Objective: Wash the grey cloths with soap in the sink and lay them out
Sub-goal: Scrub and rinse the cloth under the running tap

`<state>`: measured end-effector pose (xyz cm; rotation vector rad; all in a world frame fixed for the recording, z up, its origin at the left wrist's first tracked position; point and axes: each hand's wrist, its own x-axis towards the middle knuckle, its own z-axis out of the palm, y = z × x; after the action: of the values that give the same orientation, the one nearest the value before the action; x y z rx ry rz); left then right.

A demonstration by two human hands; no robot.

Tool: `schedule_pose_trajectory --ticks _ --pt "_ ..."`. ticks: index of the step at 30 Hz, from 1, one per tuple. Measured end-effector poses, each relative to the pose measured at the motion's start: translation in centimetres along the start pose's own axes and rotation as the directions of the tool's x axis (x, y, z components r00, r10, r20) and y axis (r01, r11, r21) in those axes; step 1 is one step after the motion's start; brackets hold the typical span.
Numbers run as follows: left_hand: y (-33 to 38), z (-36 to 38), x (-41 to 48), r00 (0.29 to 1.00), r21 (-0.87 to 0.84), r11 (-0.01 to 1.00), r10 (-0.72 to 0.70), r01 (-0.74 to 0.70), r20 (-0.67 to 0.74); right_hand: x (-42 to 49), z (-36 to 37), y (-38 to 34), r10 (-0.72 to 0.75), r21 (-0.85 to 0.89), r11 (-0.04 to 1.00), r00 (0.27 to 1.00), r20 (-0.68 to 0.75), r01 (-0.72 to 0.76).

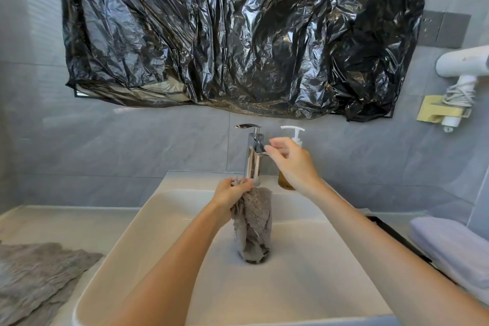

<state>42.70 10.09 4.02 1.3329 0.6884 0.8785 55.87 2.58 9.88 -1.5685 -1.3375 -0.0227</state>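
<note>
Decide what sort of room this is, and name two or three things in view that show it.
Most likely a home bathroom: a white basin with a chrome tap against grey wall tiles, a pump soap bottle beside the tap, and a white hair dryer mounted on the wall.

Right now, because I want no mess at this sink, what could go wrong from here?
The grey cloth that the left hand grips hangs with its lower end over the drain. It could block draining, so water may pool in the sink. The right hand is raised beside the faucet, just in front of the soap bottle. A careless reach could tip the bottle.
</note>
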Motion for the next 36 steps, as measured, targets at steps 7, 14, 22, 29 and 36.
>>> schedule_pose_trajectory --ticks 7,14,22,29,36 --pt "0.9 -0.4 -0.4 0.999 -0.167 0.986 -0.005 -0.002 -0.038 4.8 3.2 -3.2 -0.156 -0.276 0.947 0.986 0.050 0.164" --pt "0.5 -0.6 0.6 0.999 -0.286 0.958 -0.011 0.001 -0.035 7.6 4.3 -3.3 -0.251 -0.408 0.890 0.966 -0.061 0.205" --pt "0.8 -0.1 0.2 1.000 -0.348 0.938 -0.003 0.001 -0.004 8.2 4.2 -3.6 -0.358 -0.584 0.733 0.928 0.106 0.349" --pt "0.8 -0.3 0.4 0.999 -0.351 0.936 0.005 0.006 0.032 8.7 4.2 -3.3 -0.344 -0.499 0.806 0.938 0.042 0.318" --pt "1.0 -0.1 0.0 0.998 -0.343 0.939 -0.002 0.022 0.061 9.1 4.4 -3.5 -0.316 -0.433 0.859 0.948 -0.029 0.273"
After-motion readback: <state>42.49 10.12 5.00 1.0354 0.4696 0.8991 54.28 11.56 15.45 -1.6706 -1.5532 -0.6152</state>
